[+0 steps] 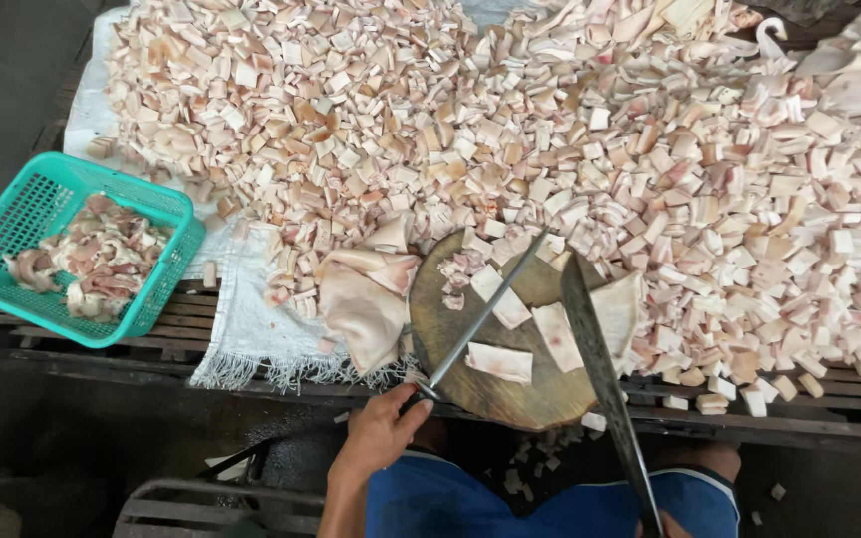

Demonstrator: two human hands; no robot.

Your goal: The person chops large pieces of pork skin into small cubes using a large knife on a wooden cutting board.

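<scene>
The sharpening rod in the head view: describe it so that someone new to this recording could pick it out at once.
Start at the round wooden chopping board at the near edge of the slatted table, below the great heap of cut meat pieces. The left hand grips the sharpening rod, which slants up across the board. It is thin and round, unlike the broad dark knife beside it.

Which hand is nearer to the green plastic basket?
Left. The left hand, gripping the sharpening steel, is right of and below the green basket. The right hand holds the long knife at the bottom edge, much farther right.
</scene>
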